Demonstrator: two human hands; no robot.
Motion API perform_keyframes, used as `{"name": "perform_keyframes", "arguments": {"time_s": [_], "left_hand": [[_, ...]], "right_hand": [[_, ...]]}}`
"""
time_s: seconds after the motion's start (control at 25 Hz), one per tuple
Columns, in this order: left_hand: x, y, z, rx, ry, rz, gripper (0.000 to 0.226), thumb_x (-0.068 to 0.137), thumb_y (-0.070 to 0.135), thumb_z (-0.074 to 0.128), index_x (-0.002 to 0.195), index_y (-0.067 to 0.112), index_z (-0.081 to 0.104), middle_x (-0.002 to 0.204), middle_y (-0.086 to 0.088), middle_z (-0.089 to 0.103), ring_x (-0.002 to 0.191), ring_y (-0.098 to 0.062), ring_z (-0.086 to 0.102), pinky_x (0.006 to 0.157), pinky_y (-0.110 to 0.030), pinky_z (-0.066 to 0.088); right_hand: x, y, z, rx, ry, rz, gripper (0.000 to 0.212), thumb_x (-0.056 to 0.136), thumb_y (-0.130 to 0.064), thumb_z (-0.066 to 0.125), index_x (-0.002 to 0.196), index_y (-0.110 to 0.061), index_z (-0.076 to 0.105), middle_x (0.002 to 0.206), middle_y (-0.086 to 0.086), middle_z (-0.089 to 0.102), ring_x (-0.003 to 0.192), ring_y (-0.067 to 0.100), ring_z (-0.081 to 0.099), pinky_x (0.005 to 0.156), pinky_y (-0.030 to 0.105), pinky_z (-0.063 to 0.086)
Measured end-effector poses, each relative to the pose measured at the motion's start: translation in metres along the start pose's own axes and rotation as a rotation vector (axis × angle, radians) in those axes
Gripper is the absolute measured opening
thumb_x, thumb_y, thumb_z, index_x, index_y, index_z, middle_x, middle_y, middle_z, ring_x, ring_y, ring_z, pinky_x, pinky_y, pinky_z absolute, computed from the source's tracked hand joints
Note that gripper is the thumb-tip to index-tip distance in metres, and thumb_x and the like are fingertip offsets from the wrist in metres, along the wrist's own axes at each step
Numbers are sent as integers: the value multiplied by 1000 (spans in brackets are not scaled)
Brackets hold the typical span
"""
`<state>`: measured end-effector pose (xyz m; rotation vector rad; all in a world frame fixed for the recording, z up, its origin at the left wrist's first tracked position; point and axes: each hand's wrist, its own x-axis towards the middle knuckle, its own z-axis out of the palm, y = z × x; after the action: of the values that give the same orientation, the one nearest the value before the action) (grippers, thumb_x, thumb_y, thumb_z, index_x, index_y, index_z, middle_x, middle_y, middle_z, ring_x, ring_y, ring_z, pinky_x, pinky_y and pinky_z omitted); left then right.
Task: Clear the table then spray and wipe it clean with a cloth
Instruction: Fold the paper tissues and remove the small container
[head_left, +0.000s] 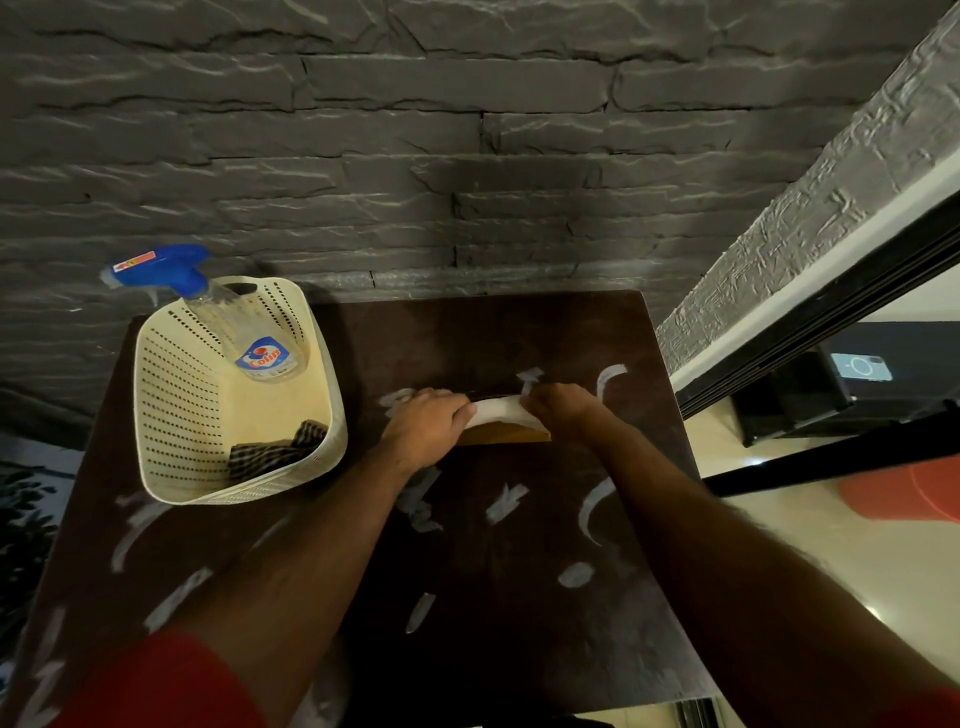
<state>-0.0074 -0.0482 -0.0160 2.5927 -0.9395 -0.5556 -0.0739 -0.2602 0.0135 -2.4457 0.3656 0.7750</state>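
Both hands (427, 415) (562, 408) on perhaps a book (501, 418).

The spray bottle (244, 332), standing in the basket (176, 415) at ten o'clock, bears a blue label reading "Colin".

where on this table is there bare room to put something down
Free patches: the far right corner of the table behind the right hand, and the near half between the forearms, object-free but covered in white smears. Crowded: the far left, filled by the basket holding the spray bottle and checked cloth, and the centre, where both hands grip a white sheet; left hand.
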Motion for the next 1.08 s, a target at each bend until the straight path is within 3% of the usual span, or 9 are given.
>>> {"name": "perform_keyframes", "arguments": {"time_s": [0.2, 0.36, 0.52, 0.64, 0.72, 0.8, 0.92, 1.08], "left_hand": [[5, 2, 3, -80, 14, -91, 28, 98, 35, 40, 100, 19, 62, 97, 0, 63, 91, -19, 60, 80, -37, 46], [2, 6, -3, -170, 48, -97, 27, 95, 33, 50, 120, 27, 53, 113, 7, 62, 104, -12, 58, 87, -37, 49], [-4, 10, -2, 72, 132, 122, 32, 95, 36, 46, 125, 30, 56, 123, 9, 56, 114, -15, 50, 94, -36, 42], [-9, 11, 0, 299, 52, 165, 55, 90, 57, 47, 138, 30, 46, 133, 9, 51, 123, -16, 42, 97, -37, 35], [-8, 11, 0, 369, 34, 160, 61, 88, 56, 52, 142, 30, 40, 134, 7, 51, 123, -16, 43, 98, -36, 34], [-6, 12, -2, 328, 93, 151, 51, 91, 45, 55, 138, 29, 45, 124, 6, 59, 116, -16, 49, 95, -35, 34], [-1, 9, -6, 335, 167, 154, 23, 94, 35, 52, 114, 31, 62, 106, 8, 68, 104, -16, 56, 90, -35, 34], [13, 2, -8, 298, 70, 71, 21, 97, 34, 46, 101, 28, 65, 100, 6, 67, 103, -18, 55, 88, -36, 35]], "right_hand": [[4, 0, 2, -26, 22, 38, 35, 101, -30, 45, 130, -13, 54, 122, 13, 63, 109, 26, 60, 95, 40, 48], [-4, 1, -2, -11, 156, -53, 37, 97, -37, 53, 132, -24, 51, 125, 7, 62, 107, 23, 61, 93, 42, 53], [-15, 0, 3, -303, 117, -186, 62, 84, -49, 69, 137, -26, 47, 138, 5, 52, 123, 25, 52, 100, 41, 43], [-11, 4, 9, -393, 132, -199, 50, 93, -37, 60, 139, -24, 46, 142, 9, 49, 128, 27, 48, 105, 43, 42], [-10, 5, 10, -368, 148, -198, 44, 98, -31, 53, 140, -23, 43, 136, 10, 55, 121, 27, 55, 100, 43, 46], [-10, 6, 9, -351, 157, -198, 43, 100, -28, 49, 141, -22, 39, 126, 9, 62, 110, 26, 62, 95, 43, 49], [-5, 11, 7, -350, 189, -199, 33, 101, -26, 48, 134, -20, 47, 115, 7, 66, 99, 22, 65, 88, 38, 51], [9, 11, 7, -361, 178, -130, 25, 100, -25, 49, 123, -16, 57, 108, 7, 66, 93, 21, 64, 81, 34, 51]]}}
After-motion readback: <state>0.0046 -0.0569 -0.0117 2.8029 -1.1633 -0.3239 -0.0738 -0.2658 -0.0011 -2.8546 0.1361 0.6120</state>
